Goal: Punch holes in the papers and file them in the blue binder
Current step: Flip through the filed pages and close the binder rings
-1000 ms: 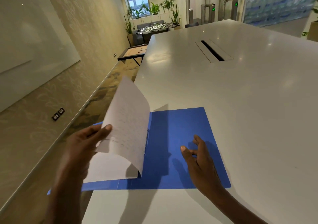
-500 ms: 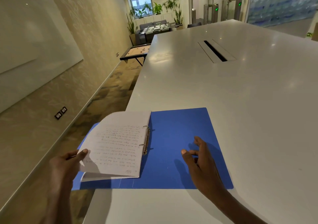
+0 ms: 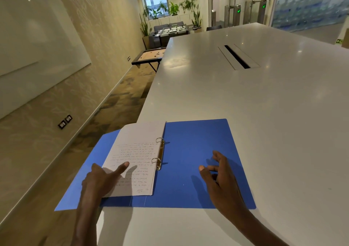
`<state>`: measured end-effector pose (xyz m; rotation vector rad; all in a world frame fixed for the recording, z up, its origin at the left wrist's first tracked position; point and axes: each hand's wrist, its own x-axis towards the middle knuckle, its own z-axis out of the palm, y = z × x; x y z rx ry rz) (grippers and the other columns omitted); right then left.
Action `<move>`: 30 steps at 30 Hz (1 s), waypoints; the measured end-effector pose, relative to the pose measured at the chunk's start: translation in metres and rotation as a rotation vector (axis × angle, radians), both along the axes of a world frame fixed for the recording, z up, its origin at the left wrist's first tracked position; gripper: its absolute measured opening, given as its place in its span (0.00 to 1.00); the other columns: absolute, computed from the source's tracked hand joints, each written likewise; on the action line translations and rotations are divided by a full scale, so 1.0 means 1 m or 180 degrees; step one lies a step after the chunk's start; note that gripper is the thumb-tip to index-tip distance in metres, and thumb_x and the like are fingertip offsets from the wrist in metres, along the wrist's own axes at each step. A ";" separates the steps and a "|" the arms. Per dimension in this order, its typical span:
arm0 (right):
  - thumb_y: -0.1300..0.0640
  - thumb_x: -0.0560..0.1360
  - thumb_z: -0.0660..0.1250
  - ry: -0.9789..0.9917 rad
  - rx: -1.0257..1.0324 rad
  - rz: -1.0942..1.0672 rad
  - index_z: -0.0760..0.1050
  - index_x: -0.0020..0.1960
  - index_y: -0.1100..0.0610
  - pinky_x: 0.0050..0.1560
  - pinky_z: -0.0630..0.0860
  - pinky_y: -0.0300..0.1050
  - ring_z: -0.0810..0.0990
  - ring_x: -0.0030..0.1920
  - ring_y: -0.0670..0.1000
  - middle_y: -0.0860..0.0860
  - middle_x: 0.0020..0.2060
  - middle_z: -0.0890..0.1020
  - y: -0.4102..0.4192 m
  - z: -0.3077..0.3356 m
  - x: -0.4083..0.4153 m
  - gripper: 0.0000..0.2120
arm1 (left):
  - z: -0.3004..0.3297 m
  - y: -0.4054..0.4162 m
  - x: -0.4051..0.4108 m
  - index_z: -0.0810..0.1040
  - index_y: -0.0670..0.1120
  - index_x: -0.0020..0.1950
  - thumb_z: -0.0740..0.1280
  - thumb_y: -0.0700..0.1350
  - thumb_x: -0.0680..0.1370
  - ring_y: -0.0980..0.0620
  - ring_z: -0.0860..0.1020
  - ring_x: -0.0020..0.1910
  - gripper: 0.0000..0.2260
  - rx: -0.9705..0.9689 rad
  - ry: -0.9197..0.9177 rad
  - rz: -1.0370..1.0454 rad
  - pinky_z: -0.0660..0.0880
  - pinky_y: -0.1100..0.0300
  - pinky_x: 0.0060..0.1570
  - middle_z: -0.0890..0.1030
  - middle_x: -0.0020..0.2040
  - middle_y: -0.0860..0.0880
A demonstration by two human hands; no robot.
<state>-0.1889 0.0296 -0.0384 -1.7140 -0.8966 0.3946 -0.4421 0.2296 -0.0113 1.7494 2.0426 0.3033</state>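
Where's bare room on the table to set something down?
Bare white table runs from the blue binder up to the cable slot, and right of the binder. Crowded: the papers under the left hand, the right hand on the cover.

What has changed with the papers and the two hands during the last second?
The papers swung from upright down flat onto the left side of the blue binder, on the rings. The left hand now presses them with a thumb. The right hand and the binder stayed.

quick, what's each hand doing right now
Left hand: open, thumb pressing on the papers.
Right hand: open, holding nothing, over the blue binder.
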 end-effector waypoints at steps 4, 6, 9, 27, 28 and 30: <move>0.51 0.76 0.66 -0.0015 0.0008 0.0000 0.62 0.71 0.53 0.40 0.73 0.26 0.75 0.54 0.43 0.43 0.59 0.69 0.001 -0.001 0.000 0.26 | -0.008 0.004 -0.002 0.54 0.41 0.74 0.59 0.82 0.43 0.35 0.73 0.60 0.69 -0.0190 0.0187 -0.0146 0.75 0.38 0.55 0.73 0.65 0.37; 0.51 0.76 0.66 -0.0017 0.0014 0.0020 0.61 0.71 0.53 0.41 0.73 0.27 0.75 0.54 0.43 0.43 0.58 0.70 0.000 -0.001 0.000 0.26 | -0.010 0.005 -0.002 0.55 0.42 0.74 0.58 0.83 0.41 0.36 0.74 0.59 0.70 -0.0193 0.0259 -0.0170 0.76 0.39 0.54 0.74 0.64 0.38; 0.51 0.76 0.66 -0.0044 0.0009 0.0048 0.61 0.71 0.53 0.42 0.73 0.26 0.74 0.54 0.43 0.43 0.59 0.70 -0.001 -0.001 0.000 0.27 | -0.010 0.005 -0.001 0.59 0.41 0.71 0.61 0.81 0.47 0.37 0.76 0.56 0.63 -0.0176 0.0343 -0.0182 0.77 0.42 0.52 0.76 0.61 0.38; 0.52 0.76 0.67 -0.0084 0.0060 0.0010 0.62 0.70 0.53 0.45 0.70 0.21 0.74 0.52 0.39 0.44 0.58 0.71 -0.001 -0.001 0.000 0.25 | 0.019 0.000 -0.002 0.73 0.35 0.47 0.70 0.65 0.68 0.45 0.75 0.35 0.32 0.0025 -0.0545 0.0113 0.69 0.54 0.33 0.77 0.38 0.41; 0.52 0.76 0.66 -0.0090 0.0059 0.0011 0.62 0.70 0.52 0.45 0.70 0.21 0.73 0.52 0.38 0.44 0.58 0.71 -0.001 -0.002 0.000 0.25 | 0.021 0.003 -0.007 0.75 0.34 0.46 0.68 0.65 0.70 0.43 0.75 0.36 0.32 0.0016 -0.0673 0.0176 0.69 0.52 0.36 0.77 0.39 0.40; 0.52 0.76 0.66 -0.0087 0.0046 0.0016 0.62 0.70 0.52 0.45 0.70 0.21 0.73 0.52 0.38 0.44 0.58 0.71 -0.001 -0.001 0.000 0.25 | 0.030 0.005 -0.012 0.75 0.34 0.46 0.64 0.61 0.76 0.40 0.74 0.40 0.27 -0.0017 -0.0958 0.0361 0.70 0.47 0.43 0.77 0.41 0.38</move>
